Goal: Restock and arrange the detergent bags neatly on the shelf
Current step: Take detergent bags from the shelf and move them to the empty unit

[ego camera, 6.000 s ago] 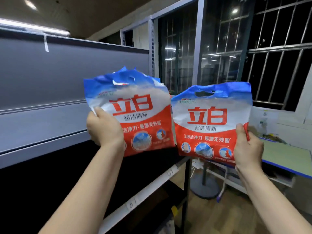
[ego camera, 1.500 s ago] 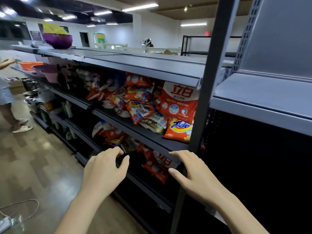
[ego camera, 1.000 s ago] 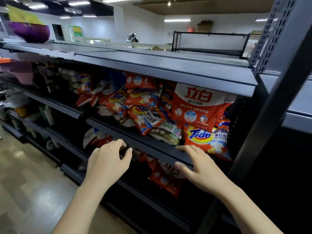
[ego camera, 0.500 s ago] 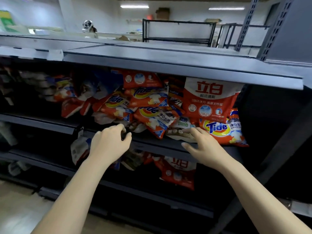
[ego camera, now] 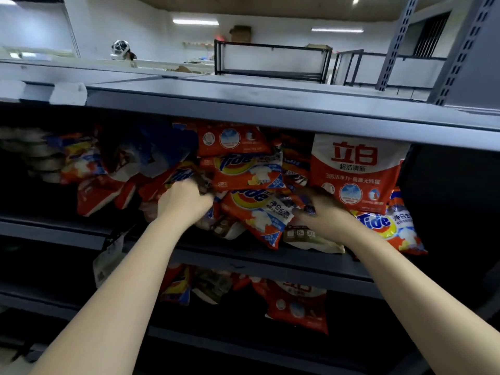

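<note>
— Left hand (ego camera: 186, 203) first: its fingers are curled into the pile of detergent bags, and I think they pinch the edge of a Tide bag (ego camera: 173, 182) that leans over the knuckles. The picture is blurred there, so I am not fully sure of the hold.

— What lies around it?

— To the left of it, red and white bags (ego camera: 92, 190) have fallen on their sides. Between my two hands a second Tide bag (ego camera: 257, 212) lies tilted, its corner hanging over the front lip of the shelf (ego camera: 270, 258). I would lift this one, not drag it, because another bag rests on top of it.

— And the right hand?

— Right hand (ego camera: 322, 212) is in shadow and blurred by motion. Its fingers reach into the pile, but whether they grip something I cannot tell. Just right of it a tall white and red bag (ego camera: 354, 171) stands upright, a good model for the row. Below that, one more Tide bag (ego camera: 387, 226) lies flat. My plan: stand each bag up, label to the front.
</note>
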The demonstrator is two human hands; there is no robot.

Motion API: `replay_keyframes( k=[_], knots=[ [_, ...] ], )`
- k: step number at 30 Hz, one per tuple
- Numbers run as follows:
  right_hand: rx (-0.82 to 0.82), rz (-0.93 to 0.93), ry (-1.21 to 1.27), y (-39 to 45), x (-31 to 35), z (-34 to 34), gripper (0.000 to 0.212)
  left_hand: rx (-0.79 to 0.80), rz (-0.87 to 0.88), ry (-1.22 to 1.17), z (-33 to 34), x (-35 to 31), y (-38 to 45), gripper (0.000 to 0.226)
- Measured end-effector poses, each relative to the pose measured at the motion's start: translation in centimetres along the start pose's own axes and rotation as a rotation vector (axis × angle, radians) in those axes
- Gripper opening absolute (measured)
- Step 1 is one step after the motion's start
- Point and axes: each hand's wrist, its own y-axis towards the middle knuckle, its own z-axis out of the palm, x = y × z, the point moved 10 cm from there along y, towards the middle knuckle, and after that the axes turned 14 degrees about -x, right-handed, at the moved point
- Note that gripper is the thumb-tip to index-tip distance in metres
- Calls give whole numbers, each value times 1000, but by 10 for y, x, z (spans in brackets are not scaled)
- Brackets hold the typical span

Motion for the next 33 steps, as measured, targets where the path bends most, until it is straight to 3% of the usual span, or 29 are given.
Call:
replay_keyframes(
  k=[7, 14, 19, 26, 33],
  knots=[
    [-53, -52, 42, 39, 7, 12, 51, 71, -19, -201, 56, 18, 43, 54],
    [-88, -13, 98, 66, -3, 35, 54, 58, -3, -426, 73, 21, 87, 33],
    [-131, 61, 180, 84, -5, 42, 53, -9, -37, -526, 79, 18, 117, 43],
    [-151, 118, 212, 109, -3, 50, 58, 139, -118, -586, 99, 10, 148, 59],
    [-145, 146, 228, 115, -9, 58, 58, 135, -433, -928, 109, 9, 161, 66]
  ],
)
